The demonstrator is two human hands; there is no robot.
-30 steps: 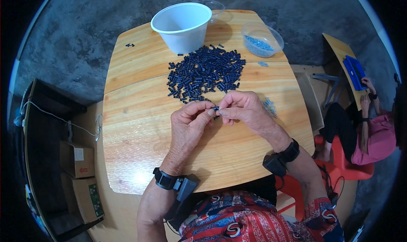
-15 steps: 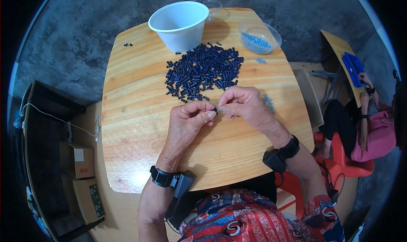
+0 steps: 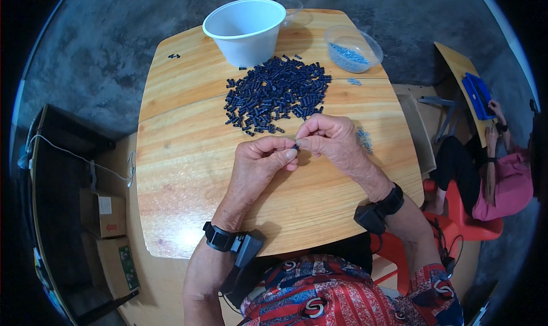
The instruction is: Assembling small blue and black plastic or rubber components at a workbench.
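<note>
Above the near half of the wooden table (image 3: 188,172), my hands meet fingertip to fingertip. My left hand (image 3: 260,163) is closed in a pinch on a small black plastic piece (image 3: 295,147), mostly covered by the fingers. Against its upper end, my right hand (image 3: 334,142) presses thumb and forefinger together; whatever they hold is too small to make out. Just beyond the hands spreads a heap of short black cylindrical pieces (image 3: 277,92). Beside my right hand lies a scatter of tiny blue-grey screw-like parts (image 3: 363,140).
A white tub (image 3: 248,49) stands behind the heap. At the far right sits a clear bowl (image 3: 368,63) of blue-grey parts, with a few more parts (image 3: 354,82) before it. Several black pieces (image 3: 174,56) lie far left. Another person (image 3: 505,183) works at right with a blue tray (image 3: 478,98).
My right fingertips have come closer onto the black piece, and both hands have shifted slightly to the right. The view has tilted a little.
</note>
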